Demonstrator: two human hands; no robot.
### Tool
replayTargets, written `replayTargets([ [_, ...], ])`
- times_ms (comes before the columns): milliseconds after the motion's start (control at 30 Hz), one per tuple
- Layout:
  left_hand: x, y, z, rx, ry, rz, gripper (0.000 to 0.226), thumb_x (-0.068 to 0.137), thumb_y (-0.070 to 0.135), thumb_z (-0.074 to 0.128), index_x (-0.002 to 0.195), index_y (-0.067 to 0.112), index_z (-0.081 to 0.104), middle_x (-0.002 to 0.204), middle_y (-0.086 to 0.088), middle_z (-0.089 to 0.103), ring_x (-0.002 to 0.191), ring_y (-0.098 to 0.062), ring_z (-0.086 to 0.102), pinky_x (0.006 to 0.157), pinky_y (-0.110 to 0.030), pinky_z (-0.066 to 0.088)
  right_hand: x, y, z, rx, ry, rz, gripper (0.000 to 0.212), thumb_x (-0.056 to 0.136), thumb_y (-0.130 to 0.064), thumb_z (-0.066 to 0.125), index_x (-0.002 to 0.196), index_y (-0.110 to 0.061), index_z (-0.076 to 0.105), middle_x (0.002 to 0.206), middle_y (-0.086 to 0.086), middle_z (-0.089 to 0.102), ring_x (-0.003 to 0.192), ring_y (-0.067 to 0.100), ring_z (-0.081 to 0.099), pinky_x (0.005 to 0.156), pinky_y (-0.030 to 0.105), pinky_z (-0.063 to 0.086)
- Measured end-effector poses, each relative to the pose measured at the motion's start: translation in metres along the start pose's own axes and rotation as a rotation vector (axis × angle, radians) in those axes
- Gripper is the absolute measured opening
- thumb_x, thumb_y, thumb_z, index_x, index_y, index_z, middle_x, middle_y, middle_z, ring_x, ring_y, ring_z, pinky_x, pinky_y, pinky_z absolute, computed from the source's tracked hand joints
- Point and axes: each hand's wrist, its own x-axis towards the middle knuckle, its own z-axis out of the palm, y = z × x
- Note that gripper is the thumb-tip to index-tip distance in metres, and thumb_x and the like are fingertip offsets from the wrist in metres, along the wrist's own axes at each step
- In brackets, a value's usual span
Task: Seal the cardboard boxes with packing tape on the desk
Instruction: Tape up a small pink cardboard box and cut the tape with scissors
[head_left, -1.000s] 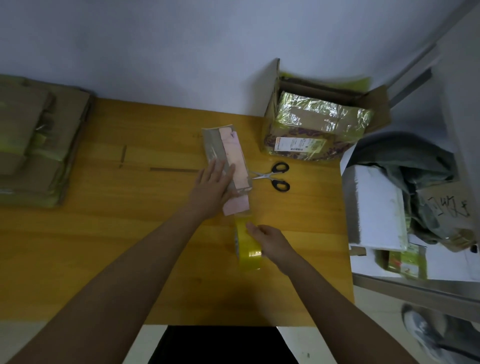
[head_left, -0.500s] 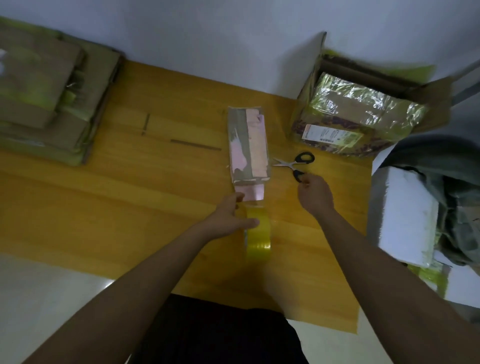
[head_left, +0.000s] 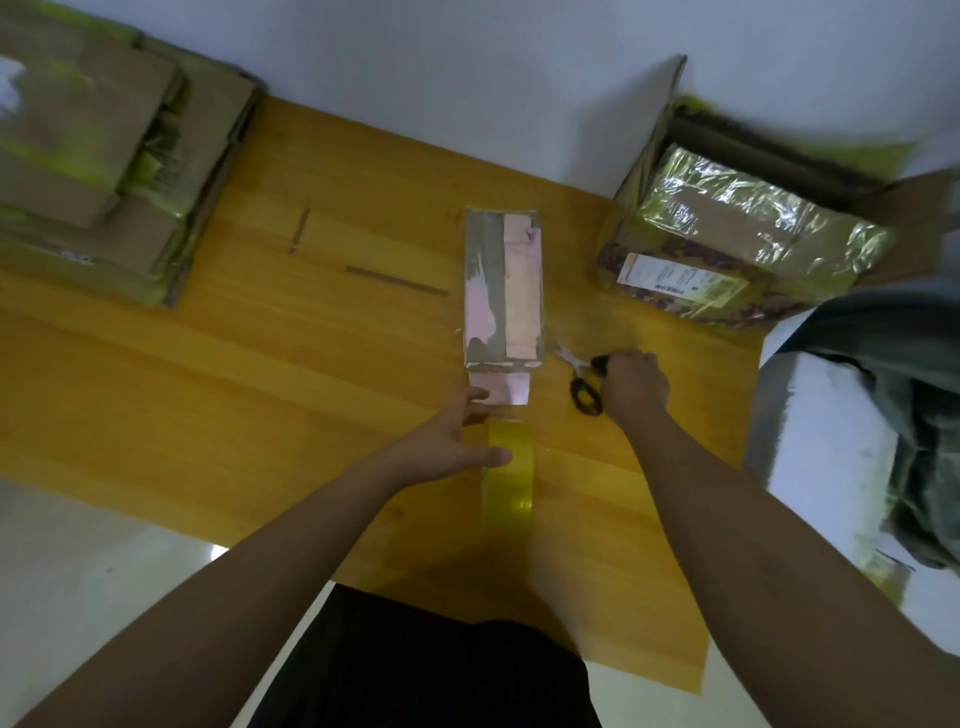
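- Tape roll (head_left: 508, 470) stands on edge on the desk (head_left: 218, 374), just near-side of the small cardboard box (head_left: 503, 288); a clear strip appears to run from the roll up over the box's near end, though the strip itself is hard to make out.
- Left hand (head_left: 457, 441) holds the roll, thumb across its face and fingers spread toward the box.
- Right hand (head_left: 635, 384) is curled round the black handles of the scissors (head_left: 584, 382), which lie just right of the box; blades point toward the box corner.
- Risk: strip slackens before the cut if the left hand eases, causing wrinkles or tape sticking to itself.
- Risk: one-handed scissor pickup may fumble; blades could nick the box edge or the left fingers, which lie close to the cut line.
- Risk: light box may slide if the roll is tugged, since nothing pins it.
- Surface: yellow-orange wooden desk against a pale wall.
- Room: flattened cardboard stack (head_left: 104, 156) at far left; open carton with a wrapped parcel (head_left: 748, 244) at far right; white block (head_left: 826, 467) and grey cloth beside the desk.
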Motion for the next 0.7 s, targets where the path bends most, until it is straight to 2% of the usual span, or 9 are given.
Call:
replayTargets([
  [133, -0.006, 0.000, 0.005, -0.035, 0.026, 0.027, 0.086, 0.085, 0.023, 0.073, 0.148, 0.020, 0.014, 0.145, 0.003, 0.036, 0.137, -0.015, 0.032, 0.094, -0.028, 0.038, -0.030, 0.022, 0.015, 0.283, -0.049, 0.053, 0.030, 0.100, -0.008, 0.050, 0.129, -0.006, 0.050, 0.110, 0.014, 0.060, 0.070, 0.025, 0.052, 0.049, 0.033, 0.037],
  [267, -0.011, 0.001, 0.007, -0.081, 0.035, 0.036, 0.085, 0.084, 0.020, 0.073, 0.147, 0.019, 0.015, 0.138, 0.005, 0.043, 0.131, -0.014, 0.037, 0.091, -0.025, 0.045, -0.063, 0.033, 0.013, 0.613, -0.148, 0.019, 0.031, 0.104, -0.013, 0.037, 0.133, -0.007, 0.048, 0.092, 0.011, 0.058, 0.059, 0.017, 0.043, 0.048, 0.030, 0.030],
  [333, -0.013, 0.000, 0.007, -0.094, 0.027, 0.043, 0.085, 0.084, 0.020, 0.073, 0.147, 0.019, 0.015, 0.138, 0.007, 0.043, 0.134, -0.016, 0.037, 0.098, -0.034, 0.045, -0.079, 0.033, 0.009, 0.727, -0.228, 0.008, 0.031, 0.105, -0.020, 0.039, 0.131, -0.007, 0.049, 0.081, 0.007, 0.050, 0.059, 0.020, 0.039, 0.052, 0.030, 0.031],
  [400, -0.014, 0.001, 0.008, -0.090, 0.023, 0.050, 0.080, 0.085, 0.018, 0.072, 0.145, 0.019, 0.019, 0.135, 0.010, 0.042, 0.133, -0.016, 0.037, 0.099, -0.036, 0.043, -0.092, 0.034, 0.007, 0.842, -0.262, -0.027, 0.035, 0.105, -0.027, 0.042, 0.132, -0.005, 0.048, 0.084, 0.010, 0.048, 0.068, 0.026, 0.040, 0.061, 0.040, 0.038],
  [467, -0.015, 0.002, 0.008, -0.092, 0.034, 0.060, 0.073, 0.085, 0.016, 0.071, 0.138, 0.023, 0.022, 0.140, 0.005, 0.040, 0.128, -0.014, 0.039, 0.095, -0.033, 0.042, -0.102, 0.033, 0.005, 0.927, -0.272, -0.049, 0.043, 0.104, -0.032, 0.040, 0.133, -0.001, 0.047, 0.099, 0.019, 0.052, 0.085, 0.037, 0.051, 0.080, 0.054, 0.049],
  [533, -0.014, 0.002, 0.008, -0.092, 0.030, 0.062, 0.072, 0.084, 0.016, 0.072, 0.135, 0.026, 0.022, 0.142, 0.000, 0.040, 0.126, -0.014, 0.041, 0.094, -0.033, 0.042, -0.110, 0.032, 0.002, 0.986, -0.255, -0.028, 0.057, 0.105, -0.045, 0.032, 0.134, 0.002, 0.044, 0.119, 0.023, 0.049, 0.109, 0.045, 0.050, 0.097, 0.059, 0.044],
  [567, -0.014, 0.001, 0.007, -0.087, 0.025, 0.062, 0.072, 0.084, 0.017, 0.072, 0.135, 0.026, 0.021, 0.141, 0.000, 0.041, 0.127, -0.016, 0.041, 0.094, -0.033, 0.042, -0.114, 0.031, 0.000, 1.000, -0.243, -0.023, 0.071, 0.099, -0.059, 0.028, 0.133, 0.002, 0.045, 0.118, 0.024, 0.048, 0.110, 0.046, 0.049, 0.099, 0.059, 0.043],
  [633, -0.014, 0.001, 0.007, -0.081, 0.019, 0.059, 0.075, 0.084, 0.017, 0.072, 0.138, 0.025, 0.020, 0.140, -0.001, 0.043, 0.129, -0.019, 0.041, 0.093, -0.032, 0.042, -0.120, 0.031, 0.001, 1.026, -0.189, -0.050, 0.091, 0.078, -0.083, 0.030, 0.108, -0.001, 0.056, 0.095, 0.023, 0.049, 0.087, 0.043, 0.052, 0.094, 0.064, 0.045],
  [700, -0.014, 0.001, 0.007, -0.077, 0.013, 0.053, 0.082, 0.084, 0.018, 0.073, 0.143, 0.021, 0.017, 0.141, -0.002, 0.043, 0.130, -0.020, 0.041, 0.092, -0.032, 0.042, -0.119, 0.032, 0.012, 1.073, -0.118, -0.066, 0.075, 0.065, -0.089, 0.042, 0.079, -0.016, 0.045, 0.071, 0.007, 0.037, 0.064, 0.026, 0.041, 0.086, 0.065, 0.047],
])
